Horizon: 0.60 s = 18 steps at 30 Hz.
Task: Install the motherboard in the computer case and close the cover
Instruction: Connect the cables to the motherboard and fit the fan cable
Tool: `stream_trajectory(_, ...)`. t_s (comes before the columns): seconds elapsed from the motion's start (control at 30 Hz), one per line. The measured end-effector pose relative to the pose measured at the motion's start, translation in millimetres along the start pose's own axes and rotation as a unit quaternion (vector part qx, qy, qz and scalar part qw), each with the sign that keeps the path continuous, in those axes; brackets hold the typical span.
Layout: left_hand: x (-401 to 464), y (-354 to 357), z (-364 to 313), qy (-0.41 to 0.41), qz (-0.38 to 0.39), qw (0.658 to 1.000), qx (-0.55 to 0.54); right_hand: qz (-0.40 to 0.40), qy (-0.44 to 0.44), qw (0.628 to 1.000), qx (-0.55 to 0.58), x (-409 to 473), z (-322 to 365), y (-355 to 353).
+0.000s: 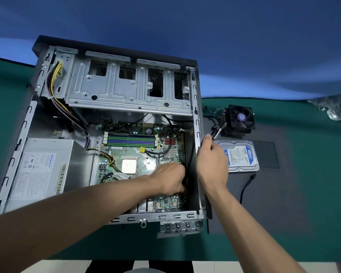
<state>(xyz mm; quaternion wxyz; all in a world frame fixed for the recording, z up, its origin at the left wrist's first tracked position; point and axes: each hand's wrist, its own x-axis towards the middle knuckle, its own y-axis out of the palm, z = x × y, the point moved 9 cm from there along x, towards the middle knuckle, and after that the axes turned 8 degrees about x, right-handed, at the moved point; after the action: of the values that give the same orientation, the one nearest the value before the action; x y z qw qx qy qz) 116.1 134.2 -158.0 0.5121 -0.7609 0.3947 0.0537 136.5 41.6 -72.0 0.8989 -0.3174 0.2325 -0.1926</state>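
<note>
Lying flat in case [197, 134], green motherboard [138, 154]; left hand [170, 179] seemingly pinching cable, right hand [212, 158] gripping wires.

Open top of computer case [197, 134] gives access from above. Far half is roofed by the drive cage [126, 89]; left is filled by the power supply [41, 166]. Motherboard [138, 152] is crossed by loose cables [106, 157]. Right-wall gap appears blocked by left hand [170, 179]. Outside, hard drive [239, 155] and cooler fan [239, 120] crowd the wall.
</note>
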Motion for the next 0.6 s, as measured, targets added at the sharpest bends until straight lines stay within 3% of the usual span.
stream_trajectory(0.6,-5,-4,-13,0.024,-0.017,0.998,0.06,0.002,0.006,1.0,-0.001,0,-1,0)
